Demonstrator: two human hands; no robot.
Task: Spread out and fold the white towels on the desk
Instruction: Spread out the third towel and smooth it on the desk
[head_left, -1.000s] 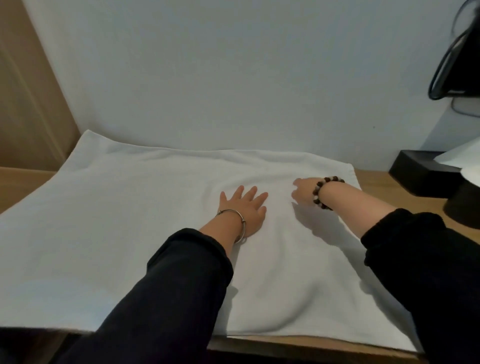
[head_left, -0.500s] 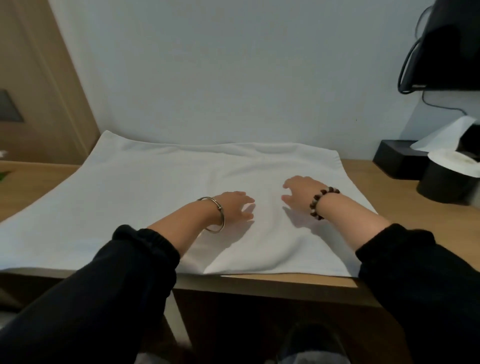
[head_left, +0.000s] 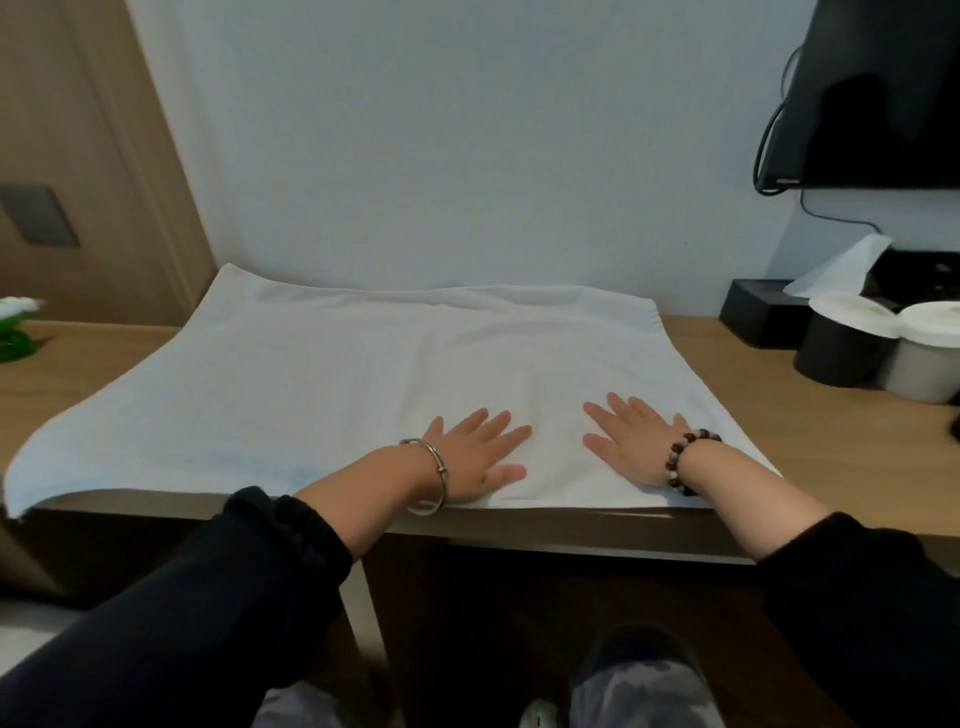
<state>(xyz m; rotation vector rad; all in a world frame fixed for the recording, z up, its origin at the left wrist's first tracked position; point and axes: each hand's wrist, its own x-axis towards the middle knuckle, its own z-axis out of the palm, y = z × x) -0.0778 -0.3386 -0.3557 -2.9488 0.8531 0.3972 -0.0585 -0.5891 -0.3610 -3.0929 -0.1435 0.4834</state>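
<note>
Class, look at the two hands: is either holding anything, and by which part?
Nothing is held. The left hand and right hand lie flat on the white towel, fingers straight.

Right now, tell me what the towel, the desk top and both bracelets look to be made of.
Towel: white soft cloth, likely cotton, matte, with gentle creases. Desk top: light wood or wood-look laminate, smooth, tan. Left-wrist bangle: thin silvery metal, shiny. Right-wrist bracelet: round dark and pale beads, perhaps wood or stone.
</note>
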